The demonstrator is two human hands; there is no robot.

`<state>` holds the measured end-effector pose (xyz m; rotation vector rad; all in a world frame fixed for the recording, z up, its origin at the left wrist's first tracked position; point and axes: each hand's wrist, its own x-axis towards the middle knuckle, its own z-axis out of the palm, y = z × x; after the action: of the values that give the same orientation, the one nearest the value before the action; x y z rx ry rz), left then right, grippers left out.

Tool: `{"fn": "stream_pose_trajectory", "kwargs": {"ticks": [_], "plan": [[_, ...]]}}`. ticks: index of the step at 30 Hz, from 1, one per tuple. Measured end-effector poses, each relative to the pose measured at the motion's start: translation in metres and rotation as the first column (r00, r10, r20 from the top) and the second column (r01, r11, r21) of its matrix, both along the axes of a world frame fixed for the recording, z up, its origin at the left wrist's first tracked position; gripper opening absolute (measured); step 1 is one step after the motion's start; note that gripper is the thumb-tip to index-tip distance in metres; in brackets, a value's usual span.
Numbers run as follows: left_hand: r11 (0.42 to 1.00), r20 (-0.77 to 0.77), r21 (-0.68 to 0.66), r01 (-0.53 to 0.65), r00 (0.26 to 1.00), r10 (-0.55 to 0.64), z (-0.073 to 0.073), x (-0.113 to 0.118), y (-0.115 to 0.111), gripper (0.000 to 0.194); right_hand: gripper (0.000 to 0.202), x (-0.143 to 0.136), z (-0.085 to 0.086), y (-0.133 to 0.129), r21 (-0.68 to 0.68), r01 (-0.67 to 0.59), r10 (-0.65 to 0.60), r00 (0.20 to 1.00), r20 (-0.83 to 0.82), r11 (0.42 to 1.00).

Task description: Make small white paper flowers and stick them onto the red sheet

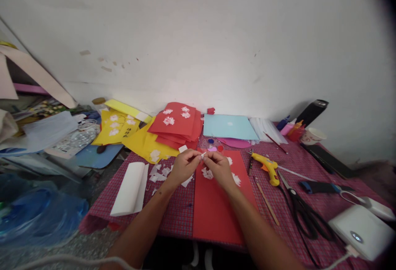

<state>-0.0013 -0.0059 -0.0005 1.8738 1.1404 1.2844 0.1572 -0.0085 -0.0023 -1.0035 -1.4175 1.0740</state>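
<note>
Fingertips of my left hand [188, 164] and my right hand [218, 166] meet, both closed on a small white paper piece [203, 155]. Under them lies a red paper sheet [221, 212] bearing white paper flowers [207, 174], partly covered by my right hand. Torn white paper scraps [159, 174] are scattered left of my left hand. Farther left rests a folded white paper sheet [128, 189]. Just beyond my fingers sit small pots of colour [210, 141].
Red flower sheets [175, 119] and yellow sheets [145, 140] lie at the back, beside a light-blue sheet [229, 126]. On the right are a yellow glue gun [266, 166], black-handled scissors [303, 210], a wooden stick [267, 202] and a white box-shaped device [360, 228]. A black bottle [311, 113] leans behind.
</note>
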Motion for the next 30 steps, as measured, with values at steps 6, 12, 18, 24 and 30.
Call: {"fn": "stream_pose_trajectory", "kwargs": {"ticks": [6, 12, 18, 24, 30], "plan": [[0.999, 0.023, -0.034, 0.015, 1.0, -0.014, 0.0002, -0.0005, 0.0, 0.022, 0.017, -0.0006, -0.0037, 0.0006, 0.087, 0.035, -0.041, 0.997, 0.069, 0.996], [0.998, 0.027, -0.069, 0.011, 1.0, -0.009, -0.0013, -0.001, 0.0006, 0.023, 0.017, -0.0015, -0.0056, 0.0008, 0.096, 0.035, -0.043, 0.996, 0.083, 0.995], [0.998, 0.014, -0.06, -0.01, 1.0, 0.011, -0.0001, -0.0004, 0.0002, 0.023, 0.015, -0.0015, -0.0061, 0.0002, 0.081, 0.021, -0.026, 0.998, 0.056, 0.997], [0.999, -0.019, -0.01, -0.034, 0.999, 0.034, 0.0009, 0.0013, -0.0012, 0.022, 0.015, -0.0025, -0.0021, -0.002, 0.072, 0.026, -0.029, 0.999, 0.038, 0.997], [0.999, -0.055, 0.026, -0.032, 0.998, 0.033, 0.0023, 0.0023, -0.0023, 0.022, 0.024, -0.0021, -0.0042, -0.0005, 0.086, 0.058, -0.064, 0.996, 0.065, 0.995]]}}
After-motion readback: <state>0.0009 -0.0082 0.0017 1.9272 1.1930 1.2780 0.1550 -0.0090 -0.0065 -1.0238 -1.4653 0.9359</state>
